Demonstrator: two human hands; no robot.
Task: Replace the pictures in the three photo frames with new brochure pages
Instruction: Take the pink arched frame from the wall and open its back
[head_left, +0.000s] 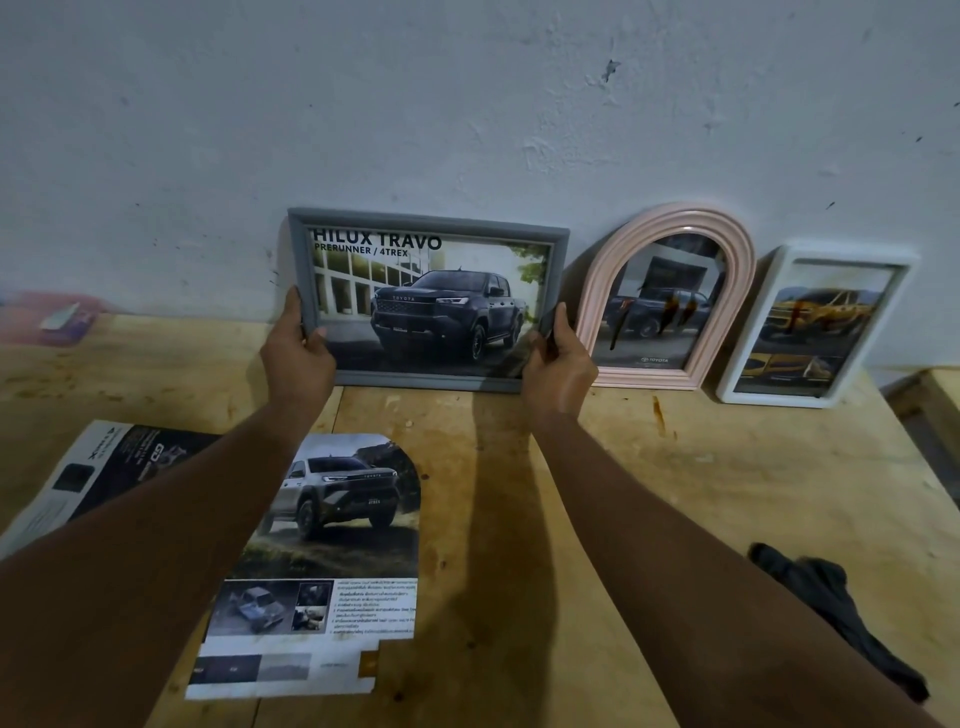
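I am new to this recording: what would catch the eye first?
The left hand and right hand grip the grey frame, with its dark pickup picture, upright by the wall. To its right lean a pink arched frame and a white frame; a cut brochure page lies on the wooden table below.

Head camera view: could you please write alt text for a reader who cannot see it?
The left hand and right hand grip the side edges of a grey frame showing a dark pickup, upright on a wooden table. To its right, a pink arched frame and a white frame lean on the wall; a cut brochure page lies nearer.
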